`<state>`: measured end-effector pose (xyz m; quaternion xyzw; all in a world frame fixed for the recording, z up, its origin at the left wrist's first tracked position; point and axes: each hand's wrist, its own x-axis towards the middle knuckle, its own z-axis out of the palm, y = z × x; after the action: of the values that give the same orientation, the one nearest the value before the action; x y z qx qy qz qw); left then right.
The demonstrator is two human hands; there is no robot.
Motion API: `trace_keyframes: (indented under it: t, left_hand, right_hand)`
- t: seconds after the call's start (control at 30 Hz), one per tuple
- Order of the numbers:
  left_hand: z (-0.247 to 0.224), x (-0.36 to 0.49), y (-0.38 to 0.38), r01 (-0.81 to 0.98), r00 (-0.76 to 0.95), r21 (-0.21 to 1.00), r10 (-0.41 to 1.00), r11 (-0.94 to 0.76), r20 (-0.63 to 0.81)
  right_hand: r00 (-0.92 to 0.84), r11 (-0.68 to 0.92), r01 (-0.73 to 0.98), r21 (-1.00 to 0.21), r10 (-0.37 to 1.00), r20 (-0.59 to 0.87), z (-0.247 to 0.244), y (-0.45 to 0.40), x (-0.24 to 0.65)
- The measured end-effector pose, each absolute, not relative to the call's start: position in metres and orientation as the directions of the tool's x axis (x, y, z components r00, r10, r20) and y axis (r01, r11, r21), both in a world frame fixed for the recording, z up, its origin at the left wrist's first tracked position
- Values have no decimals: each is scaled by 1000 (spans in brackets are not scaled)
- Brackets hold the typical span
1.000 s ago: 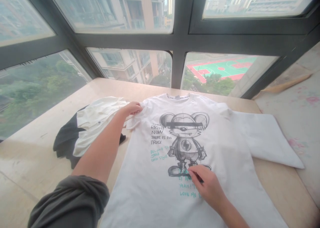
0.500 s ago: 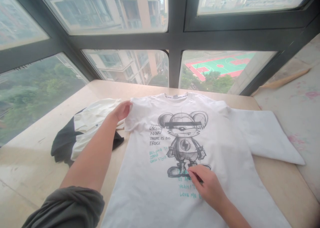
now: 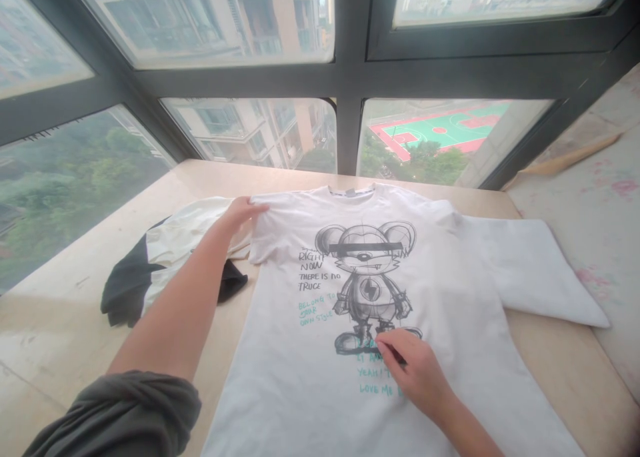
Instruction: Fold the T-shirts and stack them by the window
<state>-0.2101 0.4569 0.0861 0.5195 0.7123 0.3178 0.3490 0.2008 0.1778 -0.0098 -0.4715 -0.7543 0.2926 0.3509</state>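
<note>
A white T-shirt lies spread face up, with a sketched bear-like figure and black and green lettering on its front. My left hand is closed on the sleeve at the shirt's left shoulder, its thumb on top of the fabric. Over the lower part of the print is my right hand, its fingers curled and pressed together. Nothing shows between those fingertips, and the print around them lies flat. Part of the green lettering is hidden beneath that hand.
A crumpled black and cream garment lies left of the shirt, partly behind my left forearm. Folded white cloth sticks out at the right. The pale ledge ends at dark window frames. Floral fabric borders the right side.
My left hand has shifted slightly, its thumb now lying over the sleeve, and the sleeve's upper edge has been drawn out a little to the left. My right hand has stayed in place.
</note>
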Motion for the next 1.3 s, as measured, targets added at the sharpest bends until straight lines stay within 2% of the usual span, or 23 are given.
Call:
trace_keyframes:
  t: [0.1,0.27,0.4,0.5,0.6,0.77,0.83,1.03,1.17,1.3]
  left_hand:
    - [95,-217,466,655,-201,718,971,233,-131]
    - [98,-220,484,887,-271,377,962,265,-40]
    - [94,-215,491,938,-307,151,950,311,-51]
    - [97,-214,491,945,-312,70,944,321,-105]
    - [107,-221,483,961,-233,91,945,260,-230]
    - [126,-240,455,957,-73,232,921,173,-383]
    - [131,-242,447,951,-50,270,934,153,-354]
    - [132,-186,443,903,-72,421,996,89,-57]
    - [119,-130,443,839,31,544,998,8,-63]
    - [98,-121,424,846,81,532,994,-32,-68]
  right_hand:
    - [-304,374,506,-777,921,245,-10,178,201]
    - [-310,397,503,-768,912,268,-9,179,200]
    - [-305,401,509,-762,912,276,-6,178,200]
    - [-300,387,517,-764,917,262,-5,177,200]
    - [-302,395,515,-761,914,271,-4,178,200]
    - [-312,407,513,-756,909,278,-6,179,201]
    - [-315,400,512,-760,911,267,-7,179,201]
    - [-294,363,533,-764,926,236,-6,178,200]
    - [-260,330,545,-771,940,219,-2,177,197]
    - [-203,131,523,-842,979,26,12,186,199]
